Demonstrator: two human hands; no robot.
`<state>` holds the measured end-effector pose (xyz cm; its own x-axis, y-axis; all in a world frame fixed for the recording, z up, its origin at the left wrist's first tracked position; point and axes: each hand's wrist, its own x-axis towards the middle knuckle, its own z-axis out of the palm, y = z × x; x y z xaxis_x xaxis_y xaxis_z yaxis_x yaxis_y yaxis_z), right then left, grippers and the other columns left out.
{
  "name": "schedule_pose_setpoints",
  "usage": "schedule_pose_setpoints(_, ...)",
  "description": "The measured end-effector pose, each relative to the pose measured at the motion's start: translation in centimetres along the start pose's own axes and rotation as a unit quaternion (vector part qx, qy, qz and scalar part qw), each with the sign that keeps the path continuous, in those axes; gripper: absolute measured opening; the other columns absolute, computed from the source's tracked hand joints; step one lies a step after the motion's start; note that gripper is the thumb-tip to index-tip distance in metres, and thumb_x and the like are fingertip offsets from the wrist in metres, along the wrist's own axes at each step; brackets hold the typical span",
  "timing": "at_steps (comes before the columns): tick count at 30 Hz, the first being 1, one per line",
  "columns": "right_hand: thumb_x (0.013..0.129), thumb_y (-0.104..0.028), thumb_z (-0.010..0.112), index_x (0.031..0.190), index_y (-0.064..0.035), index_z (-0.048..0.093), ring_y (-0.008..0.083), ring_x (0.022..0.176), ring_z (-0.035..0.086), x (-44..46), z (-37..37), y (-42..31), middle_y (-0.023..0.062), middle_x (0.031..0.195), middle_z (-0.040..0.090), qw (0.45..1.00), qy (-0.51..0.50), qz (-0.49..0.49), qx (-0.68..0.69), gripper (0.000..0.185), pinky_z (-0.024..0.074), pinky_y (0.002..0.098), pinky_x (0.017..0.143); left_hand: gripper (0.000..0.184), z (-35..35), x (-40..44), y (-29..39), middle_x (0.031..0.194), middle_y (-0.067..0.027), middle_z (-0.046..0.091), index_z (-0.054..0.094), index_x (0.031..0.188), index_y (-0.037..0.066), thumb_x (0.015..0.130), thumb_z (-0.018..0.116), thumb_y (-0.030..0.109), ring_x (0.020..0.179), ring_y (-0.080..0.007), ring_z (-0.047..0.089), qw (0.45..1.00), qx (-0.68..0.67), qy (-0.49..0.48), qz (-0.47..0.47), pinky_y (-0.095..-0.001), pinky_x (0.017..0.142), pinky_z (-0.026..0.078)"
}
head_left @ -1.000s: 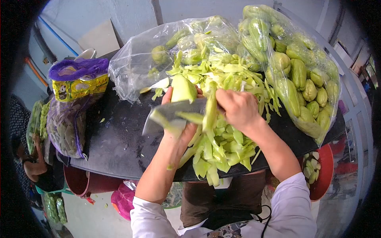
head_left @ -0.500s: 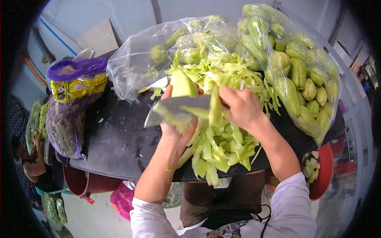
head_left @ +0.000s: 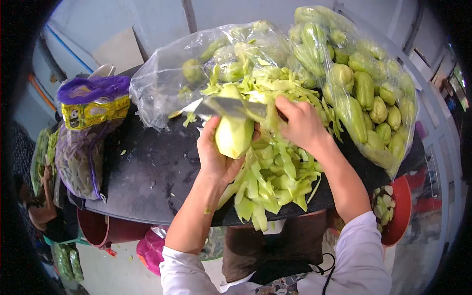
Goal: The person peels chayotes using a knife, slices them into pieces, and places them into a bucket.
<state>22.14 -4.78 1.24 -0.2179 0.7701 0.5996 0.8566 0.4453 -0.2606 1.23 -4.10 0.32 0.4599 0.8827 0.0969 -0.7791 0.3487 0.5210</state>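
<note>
My left hand (head_left: 214, 156) is wrapped round a pale, peeled-looking chayote (head_left: 233, 139), held upright over the table. My right hand (head_left: 302, 124) grips a broad-bladed knife (head_left: 212, 107), its handle mostly hidden in my fingers. The blade lies across the upper part of the chayote and is slightly blurred. A green strip of peel hangs by the blade close to my right fingers. Beneath and behind both hands spreads a heap of chayote peelings (head_left: 274, 172), some drooping over the table's front edge.
On the dark table (head_left: 142, 172), a clear bag (head_left: 162, 73) with chayotes lies behind the peelings. Another full bag of chayotes (head_left: 364, 93) stands right. A purple mesh sack (head_left: 81, 157) sits left. Below are a red tub (head_left: 400, 211) with pale pieces and a dark-red bucket (head_left: 118, 228). Another person's arm (head_left: 47, 196) shows far left.
The knife has moved up from low in front of the chayote to its upper part. The chayote has tipped, its rounded near end now showing. Both hands keep their hold.
</note>
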Motion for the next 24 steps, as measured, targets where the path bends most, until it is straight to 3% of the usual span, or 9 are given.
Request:
schedule_pose_setpoints(5, 0.076, -0.009, 0.065, 0.092, -0.0105, 0.053, 0.0425, 0.064, 0.064, 0.0, -0.1, 1.9, 0.0189, 0.067, 0.064, 0.999, 0.012, 0.042, -0.027, 0.02, 0.0505, 0.0503, 0.058, 0.047, 0.3, 0.3, 0.0, 0.109, -0.0181, 0.06, 0.054, 0.122, 0.001, 0.095, 0.046, 0.038, 0.092, -0.0319, 0.058, 0.998, 0.007, -0.052, -0.042, -0.0412, 0.08, 0.048)
schedule_pose_setpoints(7, 0.077, -0.01, 0.066, 0.092, -0.0102, 0.053, 0.0411, 0.063, 0.064, -0.2, -0.6, 0.5, 0.018, 0.066, 0.064, 0.999, 0.009, 0.027, -0.029, 0.02, 0.0508, 0.0496, 0.057, 0.046, -0.1, 0.4, 0.1, 0.112, -0.0189, 0.059, 0.052, 0.125, 0.0, 0.097, 0.044, 0.036, 0.098, -0.0321, 0.058, 0.998, -0.038, -0.046, -0.019, -0.0438, 0.087, 0.049)
schedule_pose_setpoints(9, 0.078, -0.012, 0.066, 0.091, -0.01, 0.052, 0.0396, 0.062, 0.065, -0.4, -0.7, -0.9, 0.0171, 0.066, 0.064, 0.999, 0.004, 0.011, -0.029, 0.019, 0.0512, 0.0488, 0.056, 0.047, 0.5, 0.5, -0.1, 0.116, -0.0201, 0.058, 0.05, 0.128, -0.001, 0.098, 0.044, 0.035, 0.104, -0.0316, 0.058, 0.996, -0.027, 0.078, 0.045, -0.0451, 0.095, 0.048)
schedule_pose_setpoints(13, 0.083, -0.02, 0.068, 0.086, -0.0094, 0.05, 0.0314, 0.057, 0.066, -0.5, -0.3, -3.0, 0.0111, 0.063, 0.063, 0.996, 0.012, -0.076, -0.045, 0.021, 0.0522, 0.0438, 0.05, 0.053, -1.5, 1.6, 0.9, 0.107, -0.0165, 0.064, 0.057, 0.118, -0.002, 0.096, 0.048, 0.045, 0.1, -0.0285, 0.061, 0.991, -0.13, -0.018, -0.023, -0.0404, 0.095, 0.049)
schedule_pose_setpoints(21, 0.083, -0.02, 0.068, 0.086, -0.0088, 0.049, 0.0342, 0.058, 0.065, -0.4, 0.2, -1.8, 0.0132, 0.064, 0.064, 0.996, 0.019, -0.053, -0.062, 0.022, 0.0514, 0.0457, 0.051, 0.047, -0.5, 0.6, 0.8, 0.109, -0.0149, 0.064, 0.057, 0.118, 0.001, 0.097, 0.05, 0.041, 0.1, -0.0261, 0.062, 0.996, -0.089, 0.032, -0.006, -0.0388, 0.093, 0.05)
schedule_pose_setpoints(24, 0.081, -0.016, 0.068, 0.087, -0.0085, 0.049, 0.0359, 0.06, 0.065, -0.2, 0.0, -1.1, 0.0147, 0.065, 0.065, 0.998, 0.014, -0.043, -0.049, 0.021, 0.0512, 0.0474, 0.054, 0.048, -0.6, 0.5, 0.8, 0.121, -0.0165, 0.06, 0.051, 0.13, 0.006, 0.097, 0.049, 0.041, 0.114, -0.0287, 0.056, 0.998, -0.016, 0.053, 0.018, -0.044, 0.099, 0.046)
